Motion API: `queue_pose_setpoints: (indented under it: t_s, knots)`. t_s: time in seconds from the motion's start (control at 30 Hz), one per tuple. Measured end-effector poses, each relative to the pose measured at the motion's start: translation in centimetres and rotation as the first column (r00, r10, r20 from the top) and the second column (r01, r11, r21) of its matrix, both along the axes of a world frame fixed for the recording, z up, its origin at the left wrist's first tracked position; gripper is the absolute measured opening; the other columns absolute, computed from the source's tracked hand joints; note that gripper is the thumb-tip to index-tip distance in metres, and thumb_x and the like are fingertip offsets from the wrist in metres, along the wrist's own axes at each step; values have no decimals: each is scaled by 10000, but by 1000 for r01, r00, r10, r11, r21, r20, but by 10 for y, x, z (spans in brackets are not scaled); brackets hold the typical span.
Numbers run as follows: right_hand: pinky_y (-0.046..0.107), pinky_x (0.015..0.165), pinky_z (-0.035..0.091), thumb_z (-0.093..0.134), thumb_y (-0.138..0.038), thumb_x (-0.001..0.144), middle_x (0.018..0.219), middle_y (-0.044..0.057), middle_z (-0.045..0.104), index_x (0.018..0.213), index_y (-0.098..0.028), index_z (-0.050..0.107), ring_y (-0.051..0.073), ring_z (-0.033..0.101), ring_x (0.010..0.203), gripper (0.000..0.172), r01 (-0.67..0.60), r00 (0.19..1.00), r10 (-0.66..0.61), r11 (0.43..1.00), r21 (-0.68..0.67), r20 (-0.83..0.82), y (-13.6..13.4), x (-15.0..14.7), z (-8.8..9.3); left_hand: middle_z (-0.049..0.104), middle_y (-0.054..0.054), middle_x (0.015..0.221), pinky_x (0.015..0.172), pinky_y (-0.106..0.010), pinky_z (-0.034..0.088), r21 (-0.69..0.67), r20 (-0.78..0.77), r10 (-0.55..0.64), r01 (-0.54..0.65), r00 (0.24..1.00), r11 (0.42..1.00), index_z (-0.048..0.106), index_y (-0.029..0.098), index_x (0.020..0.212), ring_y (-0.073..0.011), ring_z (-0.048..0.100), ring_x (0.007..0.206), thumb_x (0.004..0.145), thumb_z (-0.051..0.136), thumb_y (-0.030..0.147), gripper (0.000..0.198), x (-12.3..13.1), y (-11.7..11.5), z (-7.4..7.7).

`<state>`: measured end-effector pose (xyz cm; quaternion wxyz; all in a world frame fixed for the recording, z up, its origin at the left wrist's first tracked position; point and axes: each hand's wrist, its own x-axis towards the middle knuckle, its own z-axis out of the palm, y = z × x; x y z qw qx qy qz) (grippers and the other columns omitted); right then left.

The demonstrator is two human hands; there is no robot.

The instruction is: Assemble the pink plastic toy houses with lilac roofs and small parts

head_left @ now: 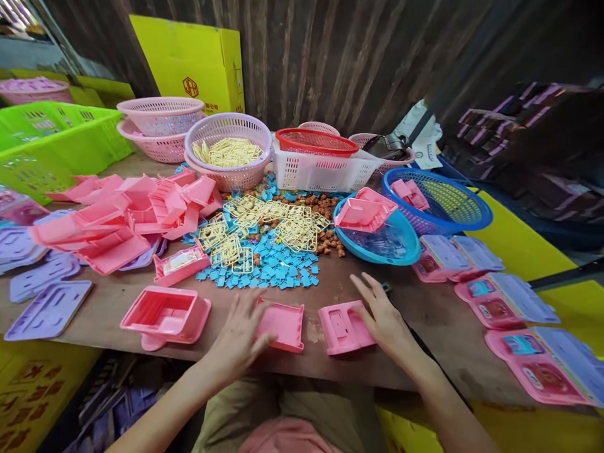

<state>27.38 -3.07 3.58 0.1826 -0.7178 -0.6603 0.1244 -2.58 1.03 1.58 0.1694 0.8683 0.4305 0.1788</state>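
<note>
My left hand [240, 330] lies with fingers spread at the left edge of a flat pink plastic tray part [284, 324], touching or just over it. My right hand [384, 314] is open too, its fingers at the right side of a pink plastic piece with cut-out slots [344, 328]. A short gap of table separates these two pieces. Left of my left hand stands a pink open box part [165, 314]. Behind it is a smaller pink piece with a cream insert [181, 264].
Blue tiles [278, 258], cream frames [302, 226] and brown pieces [330, 242] are heaped mid-table. Pink parts [136, 214] and purple panels [50, 308] lie left. A blue bowl [401, 248], blue basket [465, 217] and assembled pink-purple sets [523, 362] are right. Baskets [325, 170] line the back.
</note>
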Motion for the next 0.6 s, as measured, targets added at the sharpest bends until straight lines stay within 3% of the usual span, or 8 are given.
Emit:
queue_pose_setpoints:
  t_s: [0.07, 0.13, 0.2, 0.27, 0.37, 0.43, 0.5, 0.6]
  knots:
    - [465, 884, 452, 361, -420, 884, 1368, 178, 401, 1419, -192, 288, 311, 525, 1137, 586, 169, 979, -164, 985, -29, 122, -2, -19, 1, 523, -150, 1223, 916, -437, 454, -174, 82, 248, -231, 965, 957, 480, 146, 1167, -250, 553, 1098, 894, 405, 340, 343, 1, 6, 1]
    - [510, 832, 445, 396, -510, 859, 1366, 248, 385, 1440, -151, 232, 369, 566, 1064, 702, 251, 944, -207, 956, -153, 256, -4, -42, 3, 591, -134, 1108, 835, -383, 486, -325, 37, 334, -305, 942, 895, 502, 128, 1114, -238, 608, 977, 874, 434, 354, 336, 5, 13, 4]
    - [532, 845, 416, 464, -555, 813, 1401, 276, 339, 1441, -147, 236, 399, 555, 1075, 783, 209, 944, -111, 931, -299, 312, -6, -62, 6, 635, -122, 1018, 797, -358, 478, -388, -65, 272, -275, 960, 880, 543, 124, 1024, -246, 620, 926, 822, 499, 267, 252, 11, 18, 5]
    - [526, 892, 388, 537, -544, 768, 1447, 272, 275, 1442, -155, 238, 402, 490, 1166, 833, 75, 963, 37, 916, -394, 268, -9, -71, 8, 661, -106, 921, 768, -329, 465, -392, -144, 213, -253, 966, 884, 572, 132, 936, -235, 628, 873, 783, 465, 128, 188, 14, 21, 6]
    - [513, 952, 345, 580, -493, 734, 1461, 254, 266, 1435, -160, 252, 374, 399, 1262, 842, -73, 958, 171, 921, -382, 229, -14, -66, 7, 675, -93, 864, 737, -306, 459, -362, -169, 249, -295, 954, 884, 588, 139, 959, -217, 634, 821, 765, 363, 31, 317, 15, 22, 7]
    - [558, 946, 327, 614, -493, 688, 1446, 259, 291, 1426, -168, 266, 395, 387, 1261, 878, -35, 947, 139, 940, -339, 289, -17, -59, 3, 670, -113, 955, 760, -317, 461, -231, -135, 355, -378, 925, 897, 552, 127, 1110, -224, 628, 872, 765, 337, 16, 421, 13, 20, 8]
    - [611, 890, 340, 669, -492, 611, 1424, 274, 313, 1419, -167, 273, 439, 394, 1232, 957, 38, 934, 85, 942, -334, 347, -21, -53, -2, 636, -142, 1070, 808, -333, 451, 38, -35, 476, -475, 879, 879, 449, 111, 1268, -233, 603, 960, 779, 325, 8, 515, 12, 16, 9]
    - [581, 778, 417, 706, -426, 544, 1341, 253, 410, 1409, -183, 292, 450, 452, 1147, 989, 40, 931, 91, 937, -347, 354, -26, -50, -8, 615, -140, 1082, 867, -353, 406, 461, 94, 408, -403, 908, 791, 344, 132, 1364, -240, 574, 995, 850, 348, 57, 520, 14, 2, 4]
